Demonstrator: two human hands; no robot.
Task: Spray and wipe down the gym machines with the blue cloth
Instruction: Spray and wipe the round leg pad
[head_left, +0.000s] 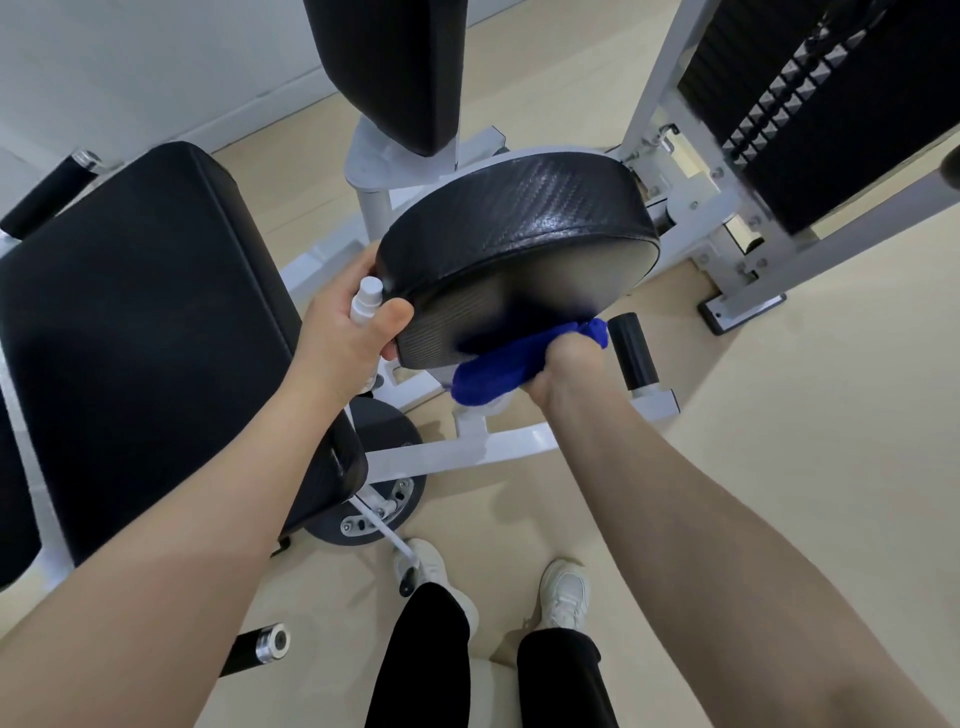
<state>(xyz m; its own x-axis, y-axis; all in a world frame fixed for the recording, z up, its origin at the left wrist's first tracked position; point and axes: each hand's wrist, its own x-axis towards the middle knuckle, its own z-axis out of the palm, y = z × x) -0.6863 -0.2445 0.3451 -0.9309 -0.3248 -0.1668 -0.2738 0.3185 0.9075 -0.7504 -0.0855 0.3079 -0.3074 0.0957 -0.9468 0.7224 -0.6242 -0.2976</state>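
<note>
Blue cloth (498, 371), soft and limp, sits bunched against the round pad's (519, 249) near face, right hand (563, 366) fingers curled round it; left hand (345, 332) grips spray bottle (366, 301) and pad edge.

Blue cloth (506, 364): deep blue, bunched into a roll, lying pressed against the lower edge of the round pad. Round pad (519, 249): black, textured vinyl, thick disc, sitting tilted on the white machine frame (483, 447). Spray bottle (365, 301): small, white cap, standing upright just beside the pad's left edge.
</note>
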